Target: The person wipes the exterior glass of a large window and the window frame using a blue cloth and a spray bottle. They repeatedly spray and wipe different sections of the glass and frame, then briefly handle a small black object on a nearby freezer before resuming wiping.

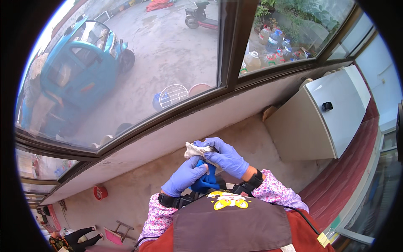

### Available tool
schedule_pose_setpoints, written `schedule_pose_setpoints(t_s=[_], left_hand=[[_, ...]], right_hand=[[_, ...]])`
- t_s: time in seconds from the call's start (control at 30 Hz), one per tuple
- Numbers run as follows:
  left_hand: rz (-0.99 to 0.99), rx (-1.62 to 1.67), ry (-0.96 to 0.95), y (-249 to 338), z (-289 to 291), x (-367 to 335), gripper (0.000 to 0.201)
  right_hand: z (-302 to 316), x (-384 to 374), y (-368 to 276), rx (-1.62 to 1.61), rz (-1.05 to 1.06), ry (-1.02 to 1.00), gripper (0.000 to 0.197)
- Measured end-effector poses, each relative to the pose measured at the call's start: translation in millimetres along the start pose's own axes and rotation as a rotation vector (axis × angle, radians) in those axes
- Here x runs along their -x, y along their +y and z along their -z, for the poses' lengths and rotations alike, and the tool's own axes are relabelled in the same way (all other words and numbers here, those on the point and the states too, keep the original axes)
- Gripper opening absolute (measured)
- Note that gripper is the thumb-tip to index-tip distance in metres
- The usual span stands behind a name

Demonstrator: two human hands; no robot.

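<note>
A: Where is the white cloth (194, 150)?
B: Up between the hands, in front of the apron (228, 220); crumpled, one end sticking out leftward.

A: Grip, right hand (228, 157)?
B: Purple-gloved. Fingers bent and closed on the cloth's right part.

A: Left hand (182, 178)?
B: Also gloved, just below the cloth. Fingers curled, thumb toward the right hand. Cannot tell what it pinches; fingertips partly hidden.

A: The blue cloth (205, 178)?
B: Bunched beside the left thumb, under the right hand. Whether either hand has hold of it: cannot tell.

A: Surroundings?
B: Pale cabinet (296, 130) to the right, small black object (327, 106) on it. Red bucket (100, 192) on the floor (155, 180), left.
</note>
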State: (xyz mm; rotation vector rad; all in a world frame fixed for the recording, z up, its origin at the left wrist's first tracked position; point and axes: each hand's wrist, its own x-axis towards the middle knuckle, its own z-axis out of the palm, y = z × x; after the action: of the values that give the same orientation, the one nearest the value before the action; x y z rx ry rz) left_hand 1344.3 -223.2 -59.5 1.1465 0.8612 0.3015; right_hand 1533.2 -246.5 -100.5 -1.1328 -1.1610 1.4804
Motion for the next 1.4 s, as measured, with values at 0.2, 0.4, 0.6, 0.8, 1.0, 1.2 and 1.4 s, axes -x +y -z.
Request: schedule_pose_setpoints(t_s=[0.2,0.4,0.6,0.8,1.0,1.2,1.4], left_hand=[[-0.116,0.048,0.259,-10,74,28,0.047],[-0.038,0.201,0.605,-41,161,60,0.030],[-0.016,0.327,0.686,-61,173,50,0.028],[-0.044,0.358,0.753,-64,155,45,0.030],[0.006,0.345,0.786,-55,162,34,0.032],[0.026,0.346,0.771,-65,165,28,0.032],[0.069,0.503,0.783,-98,176,52,0.028]], right_hand=[[7,-63,12,-0.142,0.023,0.586,0.019],[95,-124,-44,-0.036,0.499,0.962,0.043],[151,-204,-100,0.897,0.723,1.330,0.057],[180,-228,-85,0.607,0.625,1.095,0.042],[199,-223,-77,0.852,0.692,1.075,0.051],[220,-221,-72,0.870,0.668,1.073,0.053],[272,-222,-60,0.962,0.402,1.214,0.062]])
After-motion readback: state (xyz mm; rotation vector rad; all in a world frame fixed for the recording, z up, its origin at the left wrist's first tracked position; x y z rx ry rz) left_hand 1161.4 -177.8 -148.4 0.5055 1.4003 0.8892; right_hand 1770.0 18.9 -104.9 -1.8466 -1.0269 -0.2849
